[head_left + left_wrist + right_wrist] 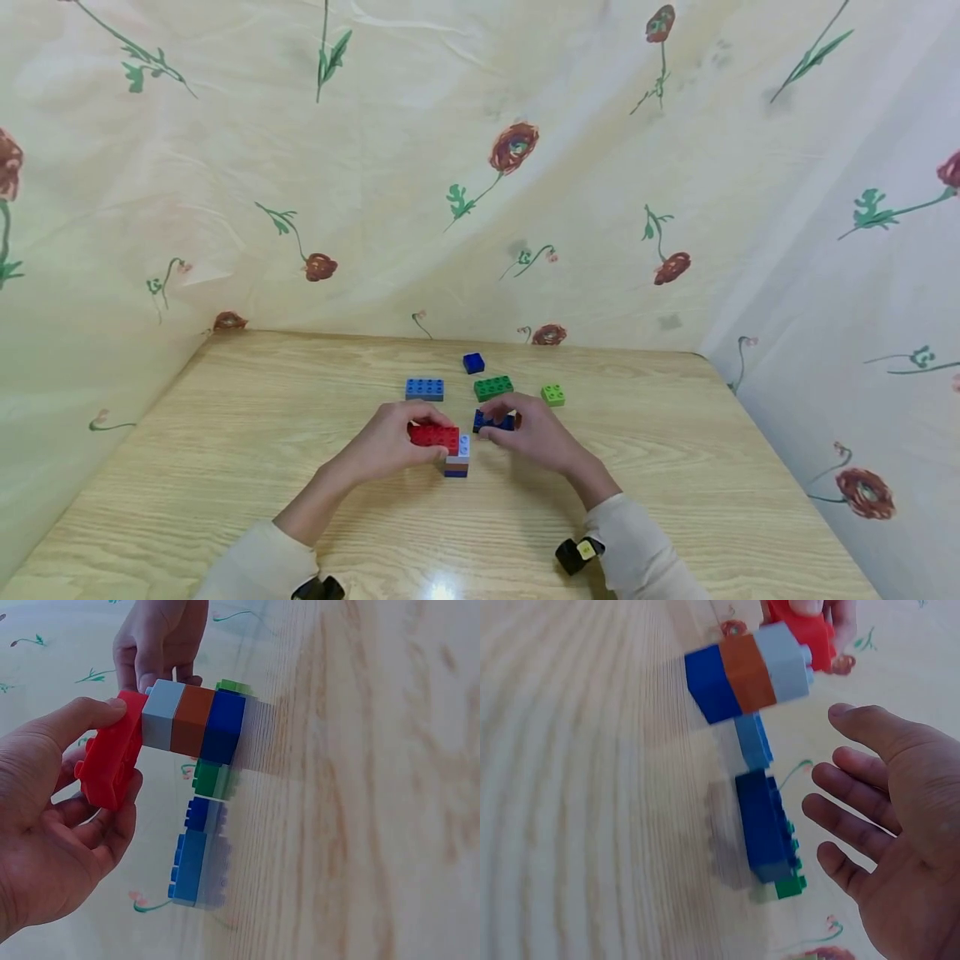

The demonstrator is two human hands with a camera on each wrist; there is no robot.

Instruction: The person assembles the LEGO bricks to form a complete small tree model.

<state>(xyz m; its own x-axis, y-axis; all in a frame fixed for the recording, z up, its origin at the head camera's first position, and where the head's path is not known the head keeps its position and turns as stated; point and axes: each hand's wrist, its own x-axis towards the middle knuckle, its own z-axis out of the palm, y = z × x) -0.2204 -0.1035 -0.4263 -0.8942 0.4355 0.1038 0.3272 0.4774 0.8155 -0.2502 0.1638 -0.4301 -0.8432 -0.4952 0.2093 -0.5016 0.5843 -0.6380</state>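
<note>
My left hand [382, 442] grips a red brick [435, 437] between thumb and fingers. In the left wrist view this brick slants against the studded top of a small stack. From the top down, the stack has a pale blue-white block [162, 714], an orange-brown block [192, 720] and a blue block [223, 726], which stands on the table. Over a long dark blue brick [762, 825] hovers my right hand [534, 433], its fingers spread and apart from the brick in the right wrist view.
Behind the hands lie a light blue brick [424, 389], a green brick [492, 387], a small lime brick [552, 394] and a small dark blue brick [473, 362]. A flowered cloth [375, 167] hangs beyond the wooden table [225, 417].
</note>
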